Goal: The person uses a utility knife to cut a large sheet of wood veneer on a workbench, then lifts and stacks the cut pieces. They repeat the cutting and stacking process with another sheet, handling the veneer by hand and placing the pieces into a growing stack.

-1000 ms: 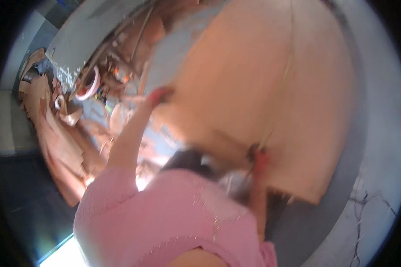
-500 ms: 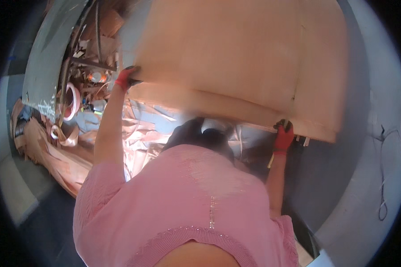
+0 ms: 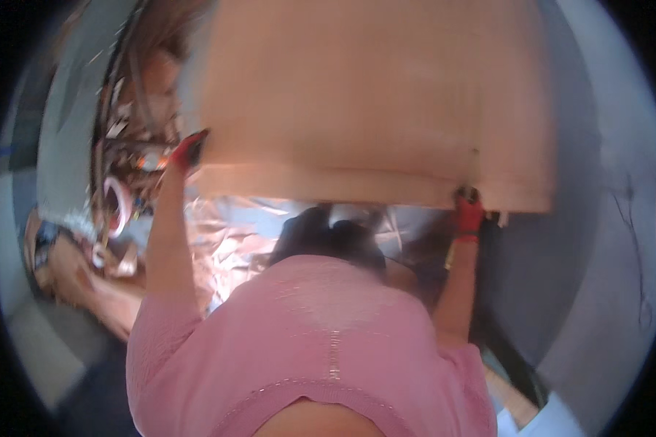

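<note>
A wide, light-brown wood veneer sheet (image 3: 342, 95), blurred by motion, spans the upper middle of the head view. At its left edge, close to the near corner, my left hand (image 3: 190, 151) grips it in a red and black glove. My right hand (image 3: 469, 210), gloved the same way, closes on the sheet's near edge towards the right. Parts of the fingers of both hands are hidden or smeared. Below the near edge, pieces of scrap veneer (image 3: 229, 237) lie on the floor by my dark-clad legs.
To the left stands a greenish-grey panel (image 3: 69, 146) with a worn edge. Beside it are a pink-white ring-shaped object (image 3: 122, 207) and a heap of torn veneer strips (image 3: 95, 284). A pale wall (image 3: 619, 109) with a thin hanging cord (image 3: 627, 226) bounds the right side.
In the view, the sheet's near edge has levelled, its left end lower and its right end slightly higher. My left hand has shifted down and left; both hands keep their hold.
</note>
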A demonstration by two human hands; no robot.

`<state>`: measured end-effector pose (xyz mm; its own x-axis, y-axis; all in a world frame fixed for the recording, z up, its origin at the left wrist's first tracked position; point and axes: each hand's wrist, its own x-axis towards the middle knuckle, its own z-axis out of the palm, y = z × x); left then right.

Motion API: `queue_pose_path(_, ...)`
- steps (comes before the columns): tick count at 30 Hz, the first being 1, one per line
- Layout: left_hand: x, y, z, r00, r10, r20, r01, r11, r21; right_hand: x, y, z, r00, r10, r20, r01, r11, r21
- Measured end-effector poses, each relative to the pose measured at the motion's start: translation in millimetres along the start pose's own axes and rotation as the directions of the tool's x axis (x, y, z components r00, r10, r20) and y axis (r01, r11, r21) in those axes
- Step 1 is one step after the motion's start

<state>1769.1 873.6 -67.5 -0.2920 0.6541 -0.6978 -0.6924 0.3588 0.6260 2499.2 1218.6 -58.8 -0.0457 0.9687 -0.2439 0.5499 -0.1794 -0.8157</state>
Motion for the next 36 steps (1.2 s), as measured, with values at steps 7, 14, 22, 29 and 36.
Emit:
queue_pose_path(7, 32, 41, 73, 0.996, 0.046, -0.081, -0.032, 0.984, 0.173, 24, 24, -36, 0.999, -0.002, 0.054, -0.02, 0.917, 0.398)
queue_pose_path(14, 42, 28, 51, 0.978, 0.137, -0.155, -0.112, 0.98, 0.163, 32, -9, -6, 0.992, 0.07, 0.106, -0.109, 0.9, 0.423)
queue_pose_path(22, 34, -2, 60, 0.909, 0.332, -0.252, -0.268, 0.929, 0.256, 24, 5, 8, 0.996, 0.012, -0.084, 0.02, 0.929, 0.37)
queue_pose_path(29, 26, 15, 85, 0.848, 0.368, -0.382, -0.223, 0.901, 0.373, 36, -5, 7, 0.991, -0.011, -0.135, 0.072, 0.886, 0.457)
queue_pose_path(36, 60, 13, 18, 0.77, 0.554, -0.317, -0.247, 0.716, 0.653, 39, -41, 29, 0.991, -0.105, -0.087, 0.125, 0.953, 0.277)
